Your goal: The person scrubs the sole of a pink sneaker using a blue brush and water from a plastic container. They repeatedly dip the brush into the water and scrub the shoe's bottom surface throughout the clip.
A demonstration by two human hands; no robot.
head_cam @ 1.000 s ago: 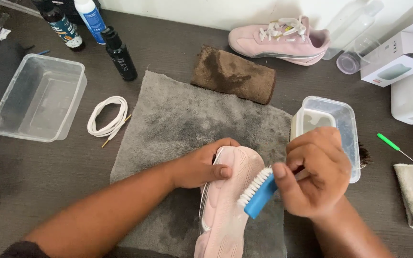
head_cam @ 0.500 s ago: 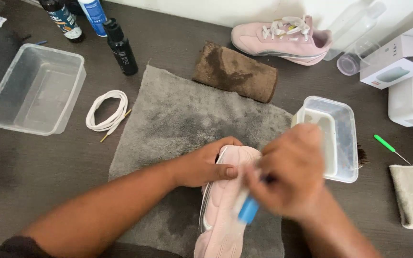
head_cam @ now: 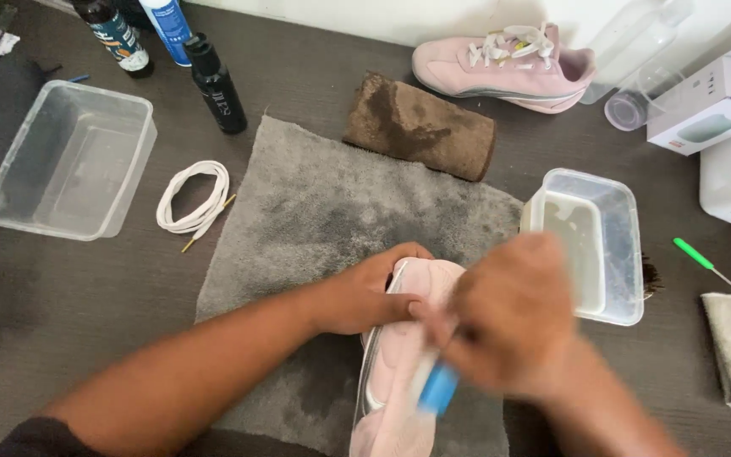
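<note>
Shoe (head_cam: 399,372) is laid on the grey towel (head_cam: 332,211), its long axis running toward the person. It is clasped at its far end by the left hand (head_cam: 365,292); the right hand (head_cam: 513,317), clenched on a blue brush (head_cam: 437,391), is blurred over its right side.

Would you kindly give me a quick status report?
Left hand steadies pink shoe on grey towel. Right hand, blurred, holds blue brush against it. Nothing obstructing.

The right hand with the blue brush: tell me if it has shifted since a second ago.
Yes. The right hand has slid left along the pink shoe, away from the small clear tub and closer to the left hand.
</note>
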